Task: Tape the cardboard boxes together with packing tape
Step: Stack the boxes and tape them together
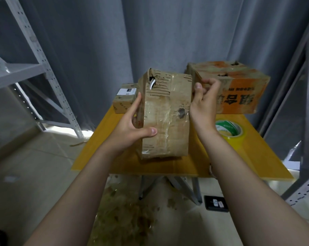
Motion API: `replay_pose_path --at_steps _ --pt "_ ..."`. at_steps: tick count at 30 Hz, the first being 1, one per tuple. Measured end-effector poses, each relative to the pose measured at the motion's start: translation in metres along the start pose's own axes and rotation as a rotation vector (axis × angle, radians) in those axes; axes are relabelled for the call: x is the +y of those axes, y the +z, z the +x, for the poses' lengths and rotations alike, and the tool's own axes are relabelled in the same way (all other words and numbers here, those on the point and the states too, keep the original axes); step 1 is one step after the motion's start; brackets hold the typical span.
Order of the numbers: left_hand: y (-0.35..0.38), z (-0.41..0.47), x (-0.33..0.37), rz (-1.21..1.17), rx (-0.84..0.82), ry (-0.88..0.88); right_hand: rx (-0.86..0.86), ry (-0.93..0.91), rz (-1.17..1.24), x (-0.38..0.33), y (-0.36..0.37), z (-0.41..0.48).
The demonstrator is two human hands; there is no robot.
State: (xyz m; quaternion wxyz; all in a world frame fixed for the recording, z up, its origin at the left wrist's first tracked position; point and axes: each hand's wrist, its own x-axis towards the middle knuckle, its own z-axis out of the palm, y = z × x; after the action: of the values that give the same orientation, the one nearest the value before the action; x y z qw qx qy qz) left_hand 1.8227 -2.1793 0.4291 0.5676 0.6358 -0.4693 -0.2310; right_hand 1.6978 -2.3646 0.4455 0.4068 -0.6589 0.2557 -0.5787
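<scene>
Centrally, the left hand (132, 125) clamps the worn box (167, 112) at its left edge, thumb across the near face, fingers straight along the side; the right hand (203, 102) sits at the upper right edge, fingers curled; whether they pinch anything cannot be told. The box is upright over the middle of the yellow table (100, 151); its corrugated cardboard is torn and wrapped in glossy clear tape. A yellowish tape roll (229, 130) lies right; an orange-printed box (238, 89) stands far right.
</scene>
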Motion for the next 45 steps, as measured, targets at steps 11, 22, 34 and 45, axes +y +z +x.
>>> replay_pose_path --at_steps 11,22,34,45 --pt "-0.017 0.003 -0.012 -0.178 0.06 -0.081 -0.446 0.41 0.018 -0.01 0.005 -0.002" --pt "-0.029 0.004 0.023 0.158 0.216 0.002 -0.478 0.692 0.302 -0.002 0.0 -0.007" --pt "-0.016 0.008 0.033 1.055 -0.159 -0.197 -1.013 0.711 -0.584 -0.033 -0.017 -0.019" --pt "-0.014 0.005 0.04 1.153 -0.419 -0.141 -0.784 0.398 -0.329 -0.01 -0.02 -0.013"
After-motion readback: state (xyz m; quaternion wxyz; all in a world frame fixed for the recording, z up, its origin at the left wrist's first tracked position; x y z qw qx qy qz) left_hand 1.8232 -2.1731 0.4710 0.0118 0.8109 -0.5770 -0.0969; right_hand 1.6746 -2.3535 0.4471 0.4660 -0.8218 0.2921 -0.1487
